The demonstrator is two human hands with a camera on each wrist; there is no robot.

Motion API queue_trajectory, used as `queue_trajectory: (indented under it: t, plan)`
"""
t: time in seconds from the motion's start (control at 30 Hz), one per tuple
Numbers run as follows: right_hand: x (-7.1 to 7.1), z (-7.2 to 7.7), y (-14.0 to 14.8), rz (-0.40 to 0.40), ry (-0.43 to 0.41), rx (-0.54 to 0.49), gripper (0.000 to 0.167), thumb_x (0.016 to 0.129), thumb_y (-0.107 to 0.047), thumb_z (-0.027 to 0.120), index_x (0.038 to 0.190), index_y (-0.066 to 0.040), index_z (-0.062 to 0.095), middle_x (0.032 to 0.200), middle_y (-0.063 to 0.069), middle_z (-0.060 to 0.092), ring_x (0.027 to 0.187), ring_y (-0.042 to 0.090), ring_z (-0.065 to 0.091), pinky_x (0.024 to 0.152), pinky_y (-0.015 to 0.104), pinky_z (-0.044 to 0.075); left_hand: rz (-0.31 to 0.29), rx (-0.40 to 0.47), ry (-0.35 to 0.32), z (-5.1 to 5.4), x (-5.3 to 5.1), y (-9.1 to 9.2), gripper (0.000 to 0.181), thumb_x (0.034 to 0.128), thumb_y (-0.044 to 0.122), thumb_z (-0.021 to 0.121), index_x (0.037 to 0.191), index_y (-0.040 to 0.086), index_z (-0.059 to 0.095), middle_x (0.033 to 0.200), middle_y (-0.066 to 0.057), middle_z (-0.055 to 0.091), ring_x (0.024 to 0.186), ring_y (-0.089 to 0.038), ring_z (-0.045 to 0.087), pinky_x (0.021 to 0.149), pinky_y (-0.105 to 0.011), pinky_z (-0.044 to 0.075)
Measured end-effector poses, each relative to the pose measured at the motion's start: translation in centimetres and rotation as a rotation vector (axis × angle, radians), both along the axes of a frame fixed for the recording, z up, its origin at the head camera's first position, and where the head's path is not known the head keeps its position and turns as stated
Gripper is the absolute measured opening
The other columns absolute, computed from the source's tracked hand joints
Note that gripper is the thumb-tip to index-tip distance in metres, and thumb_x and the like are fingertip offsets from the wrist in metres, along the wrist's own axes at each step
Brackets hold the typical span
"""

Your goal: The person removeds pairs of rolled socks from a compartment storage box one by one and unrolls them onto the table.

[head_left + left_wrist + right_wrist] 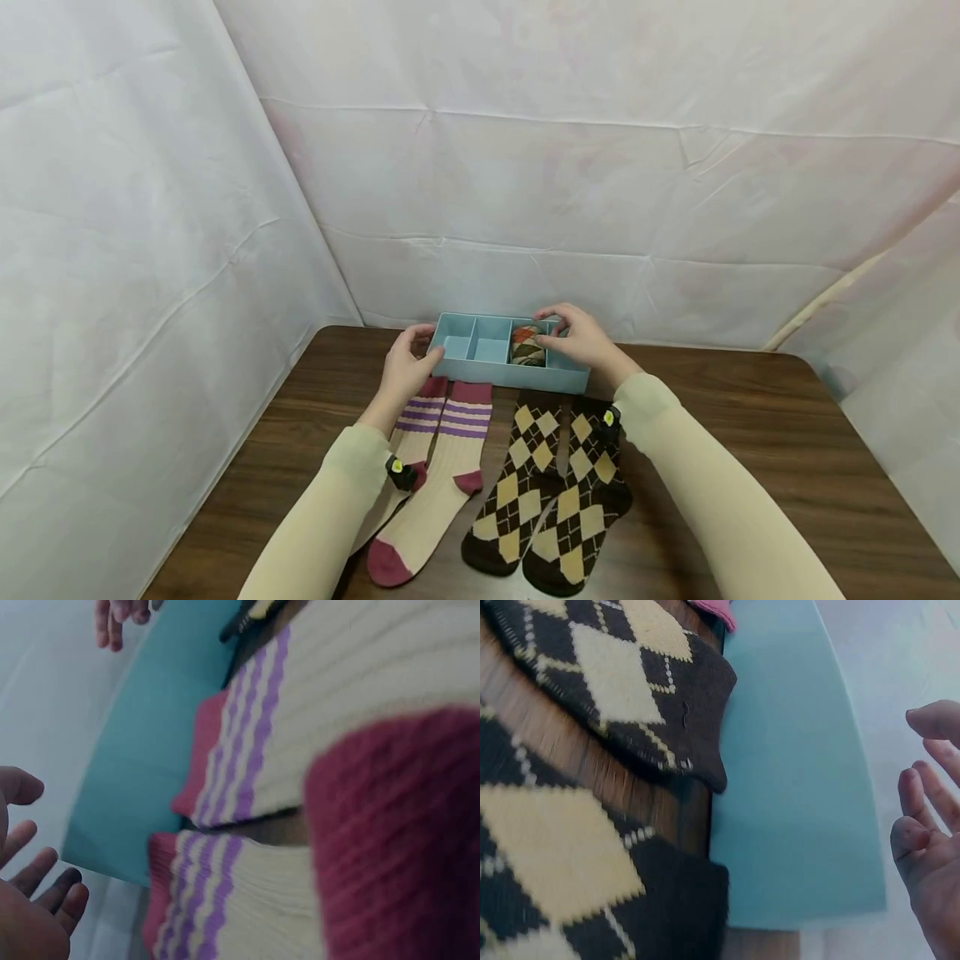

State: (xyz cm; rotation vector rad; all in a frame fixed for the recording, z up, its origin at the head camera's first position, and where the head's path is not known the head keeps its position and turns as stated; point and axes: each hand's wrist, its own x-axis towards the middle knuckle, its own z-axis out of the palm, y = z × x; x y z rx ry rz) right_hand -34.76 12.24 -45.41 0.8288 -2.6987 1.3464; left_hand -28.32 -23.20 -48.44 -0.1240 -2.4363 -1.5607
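A light blue divided box (pixel 517 377) stands along the back of the table. In its third compartment from the left sits a rolled argyle sock bundle (pixel 527 346) with orange, green and cream showing. Beside the box's left end is my left hand (pixel 405 368), fingers spread and slightly bent, holding nothing; the left wrist view shows these fingers (pixel 46 866) near the box's corner. My right hand (pixel 583 340) hovers over the right part of the box, next to the bundle and partly covering the last compartment. Its fingers (pixel 913 796) are loosely bent around nothing in the right wrist view.
Two cream socks (pixel 442 467) with purple stripes and maroon toes lie flat before the box's left half. Two dark brown argyle socks (pixel 577 508) lie to their right. White cloth (pixel 525 183) hangs behind the wooden table (pixel 720 400) and at both sides.
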Motion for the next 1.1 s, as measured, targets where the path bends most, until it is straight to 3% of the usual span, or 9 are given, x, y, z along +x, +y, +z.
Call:
queue_trajectory:
  t: [0.17, 0.27, 0.47, 0.77, 0.93, 1.0, 1.1]
  plan:
    - [-0.2, -1.1, -0.9, -0.008, -0.037, -0.034, 0.047, 0.100, -0.020, 0.082, 0.142, -0.007, 0.068, 0.142, 0.016, 0.061, 0.098, 0.029, 0.065, 0.071, 0.037, 0.051, -0.046, 0.031, -0.021, -1.1, -0.8, 0.1, 0.055, 0.1053, 0.021, 0.072, 0.155, 0.004, 0.055, 0.152, -0.026, 0.058, 0.141, -0.044, 0.055, 0.109, -0.056, 0.048]
    - [0.0, -1.6, -1.0, -0.022, -0.072, -0.052, 0.047, 0.100, -0.021, 0.083, 0.143, -0.008, 0.069, 0.145, 0.013, 0.059, 0.100, 0.029, 0.063, 0.073, 0.038, 0.052, -0.068, 0.017, -0.034, -1.7, -1.0, 0.2, 0.056, 0.1068, 0.022, 0.070, 0.158, 0.007, 0.054, 0.158, -0.023, 0.054, 0.146, -0.043, 0.051, 0.111, -0.059, 0.047]
    - [0.3, -2.1, -0.8, -0.042, -0.113, -0.076, 0.048, 0.098, -0.021, 0.085, 0.142, -0.011, 0.070, 0.143, 0.013, 0.057, 0.098, 0.027, 0.061, 0.072, 0.038, 0.050, -0.108, -0.024, -0.046, -2.8, -1.2, -0.1, 0.053, 0.1094, 0.022, 0.069, 0.158, 0.009, 0.055, 0.175, -0.008, 0.037, 0.161, -0.035, 0.032, 0.129, -0.061, 0.026]
    - [0.1, -2.0, -0.7, -0.031, -0.161, -0.017, 0.059, 0.093, -0.024, 0.091, 0.147, -0.020, 0.068, 0.109, 0.015, 0.063, 0.085, 0.030, 0.058, 0.067, 0.042, 0.050, -0.105, 0.037, -0.113, -3.3, -1.0, -0.2, 0.052, 0.1113, 0.033, 0.066, 0.160, 0.018, 0.055, 0.176, -0.004, 0.037, 0.165, -0.033, 0.024, 0.129, -0.064, 0.024]
    - [-0.1, -2.0, -0.9, -0.008, -0.124, 0.063, 0.067, 0.090, -0.026, 0.094, 0.150, -0.021, 0.065, 0.133, 0.011, 0.064, 0.078, 0.026, 0.058, 0.065, 0.041, 0.050, -0.090, 0.043, -0.121, -3.4, -1.1, -0.1, 0.052, 0.1113, 0.035, 0.065, 0.160, 0.020, 0.055, 0.175, -0.005, 0.038, 0.164, -0.035, 0.026, 0.127, -0.064, 0.027]
    - [0.0, -2.0, -0.9, 0.005, -0.125, 0.075, 0.070, 0.089, -0.025, 0.094, 0.152, -0.019, 0.064, 0.147, 0.011, 0.058, 0.080, 0.026, 0.057, 0.067, 0.040, 0.049, -0.083, 0.050, -0.135, -3.4, -1.1, -0.1, 0.052, 0.1110, 0.037, 0.065, 0.160, 0.022, 0.055, 0.175, -0.007, 0.037, 0.163, -0.035, 0.027, 0.127, -0.065, 0.027]
    - [0.0, -1.9, -1.0, 0.017, -0.132, 0.080, 0.072, 0.089, -0.023, 0.094, 0.153, -0.016, 0.062, 0.151, 0.013, 0.056, 0.088, 0.028, 0.057, 0.072, 0.041, 0.049, -0.076, 0.060, -0.154, -3.5, -1.1, -0.1, 0.052, 0.1107, 0.039, 0.066, 0.160, 0.026, 0.055, 0.175, -0.009, 0.036, 0.163, -0.035, 0.027, 0.127, -0.066, 0.026]
